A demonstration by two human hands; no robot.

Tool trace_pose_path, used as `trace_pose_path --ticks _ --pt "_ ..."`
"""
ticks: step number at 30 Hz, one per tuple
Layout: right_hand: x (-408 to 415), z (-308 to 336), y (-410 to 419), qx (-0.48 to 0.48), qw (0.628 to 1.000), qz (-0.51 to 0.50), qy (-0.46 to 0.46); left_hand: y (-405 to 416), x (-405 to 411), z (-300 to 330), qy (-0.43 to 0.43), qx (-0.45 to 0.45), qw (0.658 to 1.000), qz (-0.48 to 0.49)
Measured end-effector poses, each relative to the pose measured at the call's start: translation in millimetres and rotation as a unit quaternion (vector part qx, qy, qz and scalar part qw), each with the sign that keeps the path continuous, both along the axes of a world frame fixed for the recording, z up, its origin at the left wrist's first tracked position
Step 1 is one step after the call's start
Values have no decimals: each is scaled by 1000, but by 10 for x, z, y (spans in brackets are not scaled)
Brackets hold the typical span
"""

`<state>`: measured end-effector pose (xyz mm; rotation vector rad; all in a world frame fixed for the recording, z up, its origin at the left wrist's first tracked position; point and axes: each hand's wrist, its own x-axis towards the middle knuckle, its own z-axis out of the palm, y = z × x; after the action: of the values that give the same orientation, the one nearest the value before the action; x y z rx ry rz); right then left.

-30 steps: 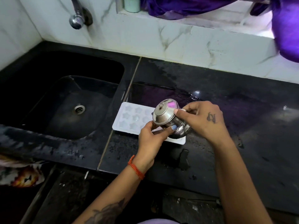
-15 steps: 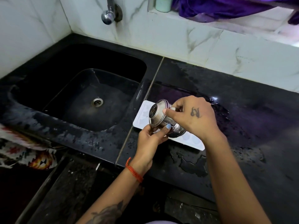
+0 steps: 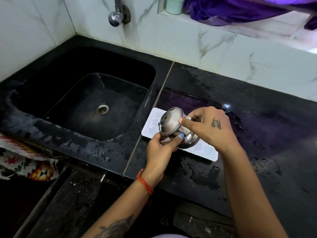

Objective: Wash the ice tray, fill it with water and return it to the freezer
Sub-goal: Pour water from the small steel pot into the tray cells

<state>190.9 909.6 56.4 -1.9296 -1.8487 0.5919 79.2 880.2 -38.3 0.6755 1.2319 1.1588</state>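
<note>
Fingers point(image 3: 180, 136) of both hands grip steel pot point(image 3: 173, 125) over ice tray point(image 3: 204, 152).

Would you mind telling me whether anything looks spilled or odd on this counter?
Yes: water lies pooled on the black counter just in front of the white ice tray, and droplets are scattered around it. Nothing looks damaged.

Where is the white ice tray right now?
The ice tray lies flat on the wet black counter, just right of the sink, under the steel pot.
</note>
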Motion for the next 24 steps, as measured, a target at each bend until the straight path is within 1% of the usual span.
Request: trace_pose_path --ticks 2,4,11,19,24 --pt "45 -6 -18 -8 999 -11 28 3 8 11 33 2 999 -6" --pt "79 -6 -42 -7 999 -17 32 0 23 14 38 0 999 -16" --pt "99 32 -106 6 999 -15 -38 -44 123 25 -60 -27 997 -39" --pt "79 60 -130 11 995 3 -100 -59 161 -9 -91 -40 993 -68" --pt "81 73 -125 11 993 4 -121 -56 172 -25 -97 -36 992 -76"
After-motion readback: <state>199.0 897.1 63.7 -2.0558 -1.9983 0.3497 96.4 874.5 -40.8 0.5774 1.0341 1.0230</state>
